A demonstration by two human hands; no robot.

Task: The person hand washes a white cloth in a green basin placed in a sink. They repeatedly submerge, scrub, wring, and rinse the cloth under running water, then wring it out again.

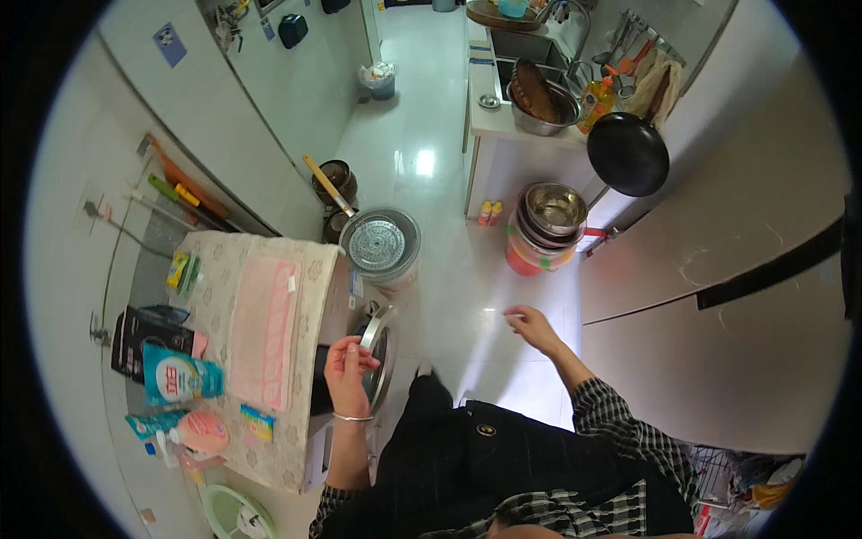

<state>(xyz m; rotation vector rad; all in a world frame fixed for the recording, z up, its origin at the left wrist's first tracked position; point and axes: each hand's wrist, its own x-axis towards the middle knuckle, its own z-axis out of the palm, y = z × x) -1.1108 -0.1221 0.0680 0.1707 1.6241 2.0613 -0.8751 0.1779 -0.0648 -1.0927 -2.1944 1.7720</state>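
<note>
My left hand (349, 377), a metal bangle at its wrist, hovers in front of the round door of a washing machine (381, 364), its fingers loosely curled; whether it touches the door is unclear. I see nothing held in it. My right hand (534, 328) hangs over the tiled floor with bent fingers and holds nothing. On the cloth-covered machine top to the left lie a folded pink towel (259, 330), a teal detergent pouch (180, 375) and a pink bottle (203, 432).
Ahead stand a bucket with a metal steamer tray (378, 244) and stacked metal basins (553, 210). A counter (502, 123) with a sink and a hanging black frying pan (627, 155) is farther off. A refrigerator (680, 350) flanks my right; a green basin (236, 505) sits lower left.
</note>
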